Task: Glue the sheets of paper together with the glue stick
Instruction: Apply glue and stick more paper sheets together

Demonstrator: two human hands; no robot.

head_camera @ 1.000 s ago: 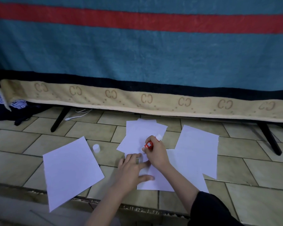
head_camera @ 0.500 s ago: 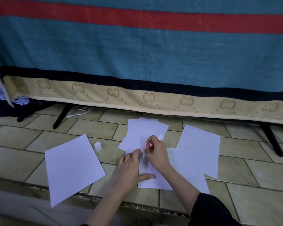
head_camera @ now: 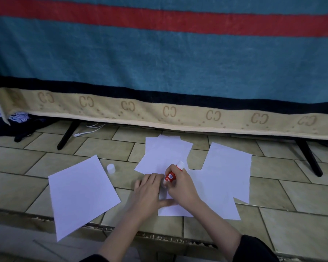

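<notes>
Several white paper sheets lie on the tiled floor. My right hand (head_camera: pixel 180 186) grips a red glue stick (head_camera: pixel 171 175) with a white end, its lower tip down on the near sheet (head_camera: pixel 212 201). My left hand (head_camera: pixel 148 191) rests flat on that sheet's left edge, fingers spread, thumb stretched right. A small stack of sheets (head_camera: pixel 165 154) lies just beyond the hands. Another sheet (head_camera: pixel 229 167) overlaps the near one at the right. A separate sheet (head_camera: pixel 79 193) lies at the left. The glue stick's white cap (head_camera: pixel 111 168) stands between the left sheet and the stack.
A blue, red and beige blanket (head_camera: pixel 159 63) hangs over a frame with black legs (head_camera: pixel 66 137) (head_camera: pixel 310 159) behind the papers. A white cable (head_camera: pixel 89 130) lies under it. A step edge (head_camera: pixel 159 237) crosses the floor near me.
The hands have stayed close together on the near sheet, with the glue stick shifting slightly along its edge. The papers and cap have not moved.
</notes>
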